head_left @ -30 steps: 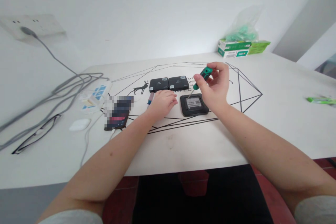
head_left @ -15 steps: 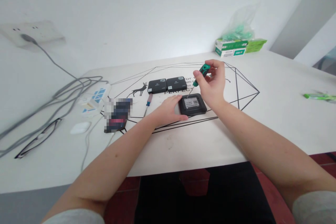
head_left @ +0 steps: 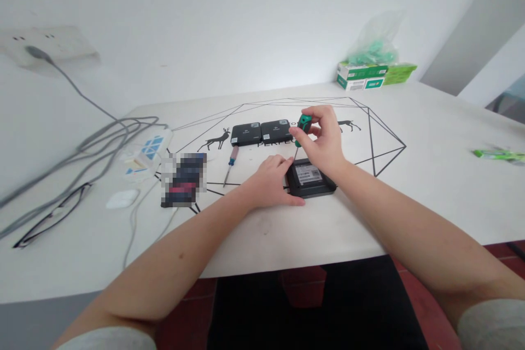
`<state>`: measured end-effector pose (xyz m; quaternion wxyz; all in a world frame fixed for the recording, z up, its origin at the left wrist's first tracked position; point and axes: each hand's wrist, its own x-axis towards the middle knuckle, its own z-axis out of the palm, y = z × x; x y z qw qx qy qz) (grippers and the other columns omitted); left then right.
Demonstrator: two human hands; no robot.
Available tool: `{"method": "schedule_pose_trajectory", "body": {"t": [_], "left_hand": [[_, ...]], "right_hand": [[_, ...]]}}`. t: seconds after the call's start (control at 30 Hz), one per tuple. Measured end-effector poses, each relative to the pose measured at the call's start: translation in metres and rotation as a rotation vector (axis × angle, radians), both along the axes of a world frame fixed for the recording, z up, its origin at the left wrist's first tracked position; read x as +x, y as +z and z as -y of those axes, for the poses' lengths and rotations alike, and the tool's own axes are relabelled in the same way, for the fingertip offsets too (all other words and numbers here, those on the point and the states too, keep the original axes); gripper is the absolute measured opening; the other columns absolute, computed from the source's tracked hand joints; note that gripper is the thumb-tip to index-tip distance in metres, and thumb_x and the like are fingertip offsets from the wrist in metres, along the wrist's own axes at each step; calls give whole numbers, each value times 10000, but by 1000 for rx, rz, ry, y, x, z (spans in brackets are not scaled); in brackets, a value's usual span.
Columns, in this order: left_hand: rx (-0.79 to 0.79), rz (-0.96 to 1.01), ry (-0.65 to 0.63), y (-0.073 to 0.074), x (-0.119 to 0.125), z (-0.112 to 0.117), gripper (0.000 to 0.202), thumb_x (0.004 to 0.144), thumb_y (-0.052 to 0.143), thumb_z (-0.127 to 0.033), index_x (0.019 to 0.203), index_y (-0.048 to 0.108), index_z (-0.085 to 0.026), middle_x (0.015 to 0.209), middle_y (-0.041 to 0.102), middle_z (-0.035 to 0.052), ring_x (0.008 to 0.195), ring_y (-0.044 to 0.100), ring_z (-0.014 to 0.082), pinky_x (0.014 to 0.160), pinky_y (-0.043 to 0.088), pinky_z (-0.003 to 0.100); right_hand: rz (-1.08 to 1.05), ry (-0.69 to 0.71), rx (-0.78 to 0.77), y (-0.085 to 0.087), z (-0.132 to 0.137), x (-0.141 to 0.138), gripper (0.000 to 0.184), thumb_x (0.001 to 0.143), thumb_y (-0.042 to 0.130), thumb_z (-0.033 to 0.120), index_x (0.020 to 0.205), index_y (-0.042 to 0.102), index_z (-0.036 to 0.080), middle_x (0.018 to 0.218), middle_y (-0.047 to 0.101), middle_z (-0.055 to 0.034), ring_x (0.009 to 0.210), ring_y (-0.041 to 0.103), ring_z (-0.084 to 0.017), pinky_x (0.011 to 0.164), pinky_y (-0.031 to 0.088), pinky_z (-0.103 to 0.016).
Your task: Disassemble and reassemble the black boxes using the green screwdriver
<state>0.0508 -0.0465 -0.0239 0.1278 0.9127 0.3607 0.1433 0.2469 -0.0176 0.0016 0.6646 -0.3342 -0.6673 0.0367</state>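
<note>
The pink-and-blue screwdriver point(head_left: 232, 162) lies on the tabletop point(head_left: 266, 249). The left hand point(head_left: 274, 181), fingers apart, touches the left side of the black case point(head_left: 315, 188), which lies label point(head_left: 309, 174) upward. The green screwdriver point(head_left: 304, 124) stands tilted, tip at the case's far-left corner; the right hand point(head_left: 323, 138) has its fingers clamped on it.

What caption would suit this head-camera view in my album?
Right hand holding a green-handled screwdriver at a labelled black box, left hand at its side.
</note>
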Motion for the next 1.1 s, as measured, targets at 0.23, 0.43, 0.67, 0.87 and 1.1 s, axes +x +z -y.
{"method": "schedule_pose_trajectory", "body": {"t": [0.23,0.43,0.67,0.87,1.1], "left_hand": [[1,-19,-25,-1,-1,0,1166,693,799,-836,1593,452,-180,1284,564,162,1245,542,409,1133,469,600],[-75,-122,-60,-4,-3,-5,1356,722,698,-921,1697,210,-115,1722,246,287,1594,217,520,1278,243,644],[-132,-205,-77,7,-1,-6,1369,759,673,-903,1720,130,-93,1783,140,253,1656,108,454,1331,132,567],[-128,-196,-75,9,-1,-8,1374,717,720,-887,1720,183,-115,1764,247,233,1642,184,455,1327,161,553],[-89,-134,-106,6,-2,-10,1315,711,760,-856,1696,267,-137,1726,340,230,1616,254,458,1307,209,583]], "right_hand": [[67,53,-11,0,4,-1,317,926,747,381,1192,616,267,1095,639,-49,915,620,-182,649,582,-302],[91,134,-25,1,8,-3,263,1005,602,323,1261,607,263,1132,684,-63,927,671,-186,755,630,-352],[136,95,13,8,7,0,293,933,751,413,1166,656,263,1092,620,-63,947,625,-208,722,595,-352],[68,121,-24,5,8,-3,295,946,714,365,1221,642,285,1088,657,-47,901,647,-191,706,611,-343],[118,126,-11,8,11,-2,284,941,700,352,1212,669,271,1141,682,-67,964,670,-208,777,643,-381]]}}
